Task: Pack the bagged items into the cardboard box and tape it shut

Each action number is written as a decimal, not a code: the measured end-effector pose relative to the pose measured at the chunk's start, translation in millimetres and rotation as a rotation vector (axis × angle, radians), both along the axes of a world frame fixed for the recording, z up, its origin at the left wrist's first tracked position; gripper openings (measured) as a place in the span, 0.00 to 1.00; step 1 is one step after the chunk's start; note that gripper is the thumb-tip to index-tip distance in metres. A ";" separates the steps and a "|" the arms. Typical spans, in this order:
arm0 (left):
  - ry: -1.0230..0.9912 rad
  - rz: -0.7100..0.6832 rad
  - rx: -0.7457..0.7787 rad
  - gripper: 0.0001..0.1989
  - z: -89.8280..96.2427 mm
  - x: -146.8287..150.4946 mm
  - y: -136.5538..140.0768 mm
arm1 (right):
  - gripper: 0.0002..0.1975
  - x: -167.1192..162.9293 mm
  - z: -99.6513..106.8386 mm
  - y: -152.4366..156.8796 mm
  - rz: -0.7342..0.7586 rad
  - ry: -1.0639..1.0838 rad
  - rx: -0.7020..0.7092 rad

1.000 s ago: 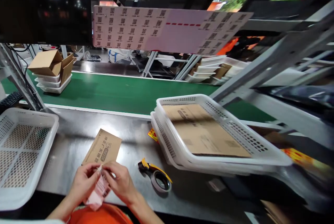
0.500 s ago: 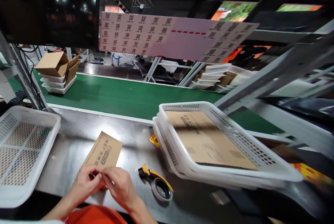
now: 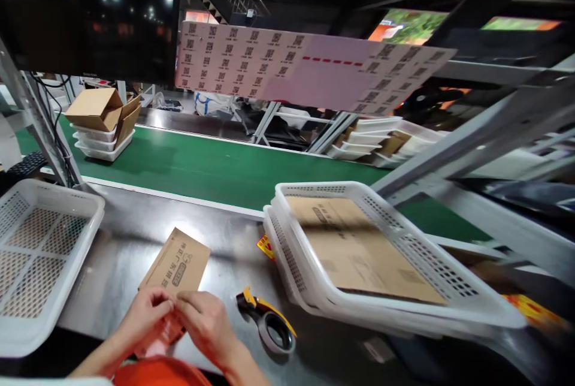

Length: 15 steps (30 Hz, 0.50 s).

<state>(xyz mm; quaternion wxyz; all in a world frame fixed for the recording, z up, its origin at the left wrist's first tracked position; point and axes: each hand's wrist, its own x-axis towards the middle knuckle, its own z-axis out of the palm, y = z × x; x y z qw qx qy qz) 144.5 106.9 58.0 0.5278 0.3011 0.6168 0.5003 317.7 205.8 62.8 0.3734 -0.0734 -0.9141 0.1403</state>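
My left hand [image 3: 150, 317] and my right hand [image 3: 204, 317] meet in front of me at the steel table's near edge. Both are closed, with thumbs and fingertips pinched together on a thin, shiny reddish packet [image 3: 164, 335]; its contents and exact kind are unclear. Just beyond the fingers a flat brown cardboard box [image 3: 179, 263] with dark printing lies on the table, its near end hidden by my hands. To the right of my right hand rests a yellow and black tape dispenser [image 3: 267, 320] with a roll of tape in it.
A white perforated basket [image 3: 85, 254] stands at left. At right, stacked white baskets [image 3: 287, 266] hold flat cardboard [image 3: 359, 248]. Behind runs a green conveyor belt [image 3: 215, 170] carrying stacked trays and an open carton [image 3: 94, 109]. A code sheet [image 3: 323, 74] and a monitor [image 3: 90, 20] hang above.
The hands stay together in nearly the same place. More of the reddish packet shows below them now. The view has shifted slightly.
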 end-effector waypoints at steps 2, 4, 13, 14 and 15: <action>-0.016 -0.009 0.001 0.29 -0.7 0.4 -0.3 | 0.11 -1.8 -2.6 0.9 0.017 0.022 -0.064; -0.037 -0.039 -0.003 0.35 -0.4 -0.3 -0.4 | 0.08 -3.7 -2.9 1.5 0.060 0.024 -0.183; -0.198 -0.044 -0.164 0.19 11.4 -2.0 1.9 | 0.08 -9.2 -4.6 4.4 0.108 0.043 -0.149; -0.203 -0.034 -0.198 0.16 12.0 -0.3 2.2 | 0.07 -10.0 -5.7 4.8 0.119 0.049 -0.126; -0.210 -0.015 -0.226 0.15 11.9 1.5 2.6 | 0.07 -10.8 -6.2 5.0 0.129 0.049 -0.108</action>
